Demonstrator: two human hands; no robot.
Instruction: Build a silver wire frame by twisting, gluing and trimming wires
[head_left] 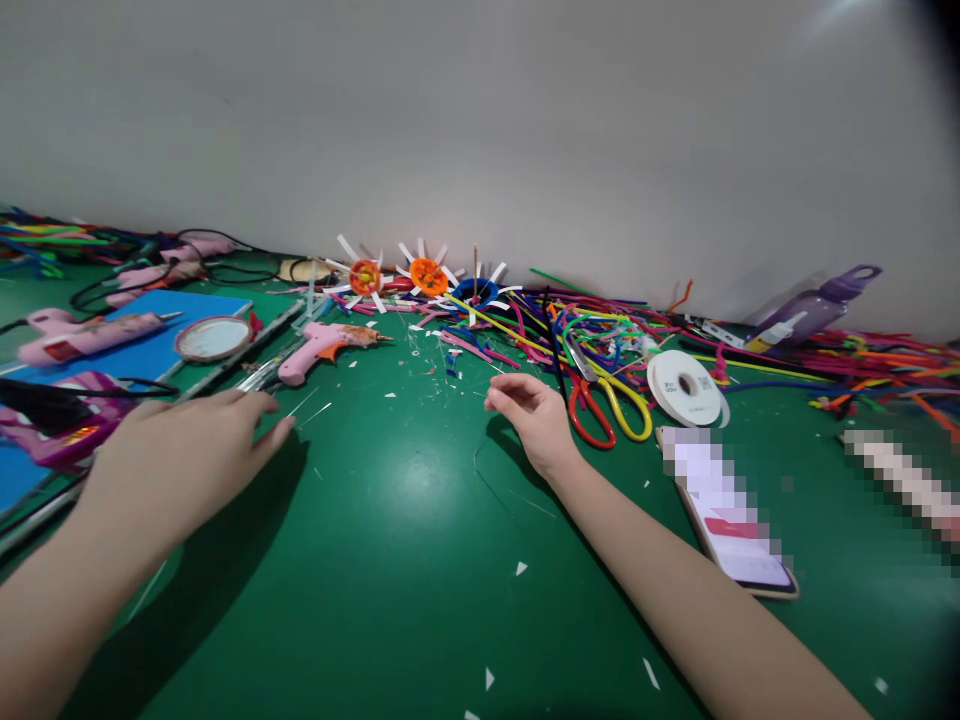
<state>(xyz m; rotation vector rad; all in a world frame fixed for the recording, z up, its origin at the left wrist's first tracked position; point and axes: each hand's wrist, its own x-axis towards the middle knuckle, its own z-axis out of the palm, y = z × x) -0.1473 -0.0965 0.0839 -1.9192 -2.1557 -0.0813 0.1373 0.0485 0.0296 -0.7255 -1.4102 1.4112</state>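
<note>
My right hand (534,425) is raised over the green table (405,590), its thumb and fingertips pinched together on a thin wire-like strand (496,370). Below that hand, a fine bent thread (477,463) shows against the tabletop. On the other side, my left hand (191,450) hovers palm down with thumb and forefinger apart. Thin clear strands (313,414) lie by its fingertips; I see none gripped. Just beyond the left fingers rests a pink glue gun (322,350). Red-and-yellow-handled scissors (611,405) lie right of my right hand.
Pipe cleaners (517,335) heap along the wall with wheel-like pieces (428,277). At right are a white spool (684,388), a phone (731,520) and a purple bottle (814,310). More glue guns (94,335), cords and a round lid (214,338) crowd the left.
</note>
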